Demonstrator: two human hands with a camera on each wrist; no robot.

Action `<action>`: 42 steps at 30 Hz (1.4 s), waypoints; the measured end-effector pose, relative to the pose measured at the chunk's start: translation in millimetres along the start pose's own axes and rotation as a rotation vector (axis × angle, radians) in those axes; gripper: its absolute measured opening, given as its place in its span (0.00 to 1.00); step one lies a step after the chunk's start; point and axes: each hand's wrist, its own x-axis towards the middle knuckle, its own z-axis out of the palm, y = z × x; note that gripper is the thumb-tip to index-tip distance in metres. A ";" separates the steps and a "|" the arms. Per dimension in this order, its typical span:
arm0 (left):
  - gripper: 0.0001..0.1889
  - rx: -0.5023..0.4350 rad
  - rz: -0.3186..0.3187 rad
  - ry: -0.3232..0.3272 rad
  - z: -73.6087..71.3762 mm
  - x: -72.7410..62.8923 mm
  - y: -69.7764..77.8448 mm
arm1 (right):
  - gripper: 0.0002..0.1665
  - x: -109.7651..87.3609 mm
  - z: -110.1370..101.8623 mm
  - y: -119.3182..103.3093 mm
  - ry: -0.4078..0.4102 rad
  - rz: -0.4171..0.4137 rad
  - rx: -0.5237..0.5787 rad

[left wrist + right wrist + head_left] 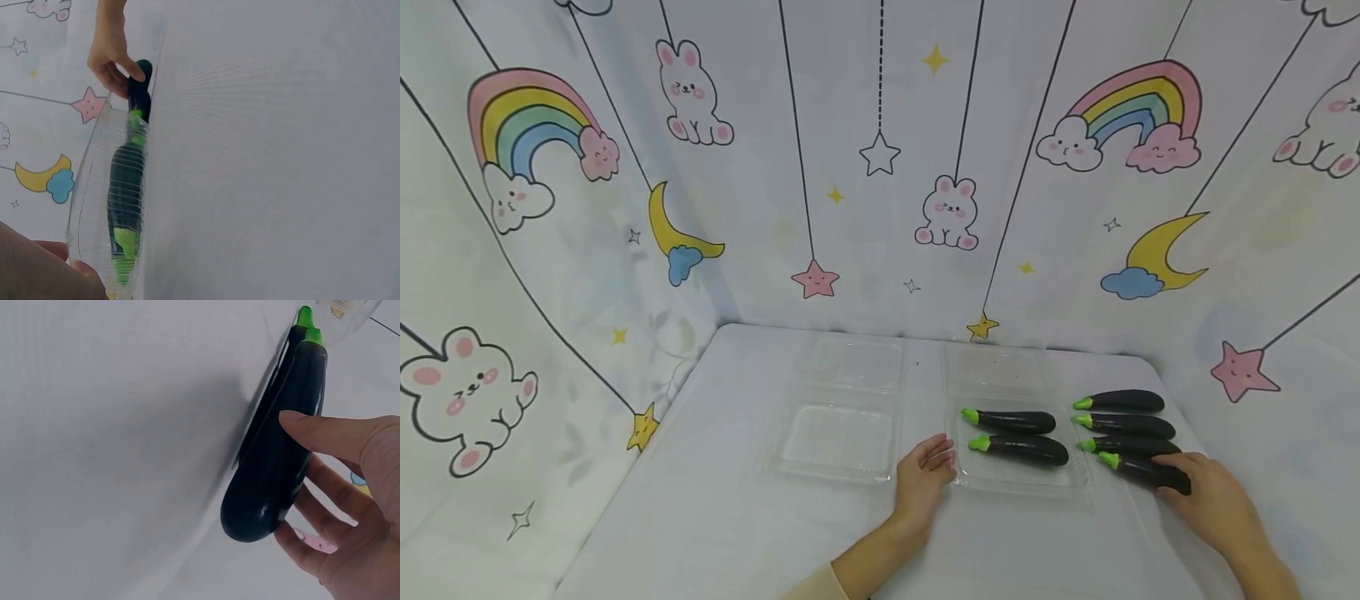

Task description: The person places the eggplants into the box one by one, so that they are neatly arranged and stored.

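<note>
Right hand: the right hand [1213, 500] is laid on the butt end of the nearest eggplant [1146, 472]; in the right wrist view the thumb [325, 434] is pressed on the dark skin and the fingers are curled beneath, so the fruit is gripped, though it is judged to be resting on the table as yet.

Left hand: the left hand [925, 479] is held with fingers relaxed and nearly straight, its fingertips set against the near left edge of the right tray [1078, 487]; nothing is gripped, and the tray appears to be steadied by this touch.

Gripped eggplant, position: it is found at the front of the loose row on the table [700, 517], just right of the right tray, green cap pointed towards the tray.

Eggplants, count: six are counted in all. Two [1009, 421] [1019, 448] are laid side by side inside the right tray, caps to the left; four are lined up on the cloth beside it, the gripped one included.

Trays, count: two clear plastic clamshell trays are seen, each with its lid folded back towards the wall. The left tray [838, 442] is seen with nothing in it.

Arrangement: the loose eggplants are kept parallel and close to the tray, seemingly for short reaches.
</note>
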 end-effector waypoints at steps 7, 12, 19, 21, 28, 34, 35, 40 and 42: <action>0.28 0.001 0.007 -0.001 0.9 0.8 -0.1 | 0.26 2.1 -8.6 -6.7 0.001 0.035 -0.006; 0.28 -0.003 0.016 -0.006 1.2 1.6 -0.7 | 0.27 4.8 -14.6 -13.2 -0.005 0.062 -0.012; 0.29 -0.018 0.009 -0.005 0.5 1.2 -1.1 | 0.28 5.5 -20.1 -24.4 0.074 0.022 0.005; 0.29 -0.021 0.006 -0.007 0.1 0.7 -0.7 | 0.28 6.1 -22.3 -28.0 0.084 0.015 0.008; 0.29 -0.026 -0.004 -0.008 -0.8 2.0 -2.9 | 0.30 6.2 -30.0 -37.0 0.112 -0.003 0.015; 0.30 -0.022 -0.009 0.004 -0.7 2.8 -3.9 | 0.31 5.4 -34.0 -40.7 0.166 -0.046 0.023; 0.30 -0.020 -0.009 0.005 -0.6 2.6 -3.6 | 0.31 5.3 -34.6 -41.5 0.170 -0.049 0.023; 0.30 -0.012 -0.007 0.010 -0.1 2.4 -2.8 | 0.31 5.6 -37.0 -47.1 0.166 -0.041 0.016; 0.30 -0.009 -0.007 0.010 0.1 2.1 -2.2 | 0.31 6.5 -38.0 -49.5 0.160 -0.039 0.017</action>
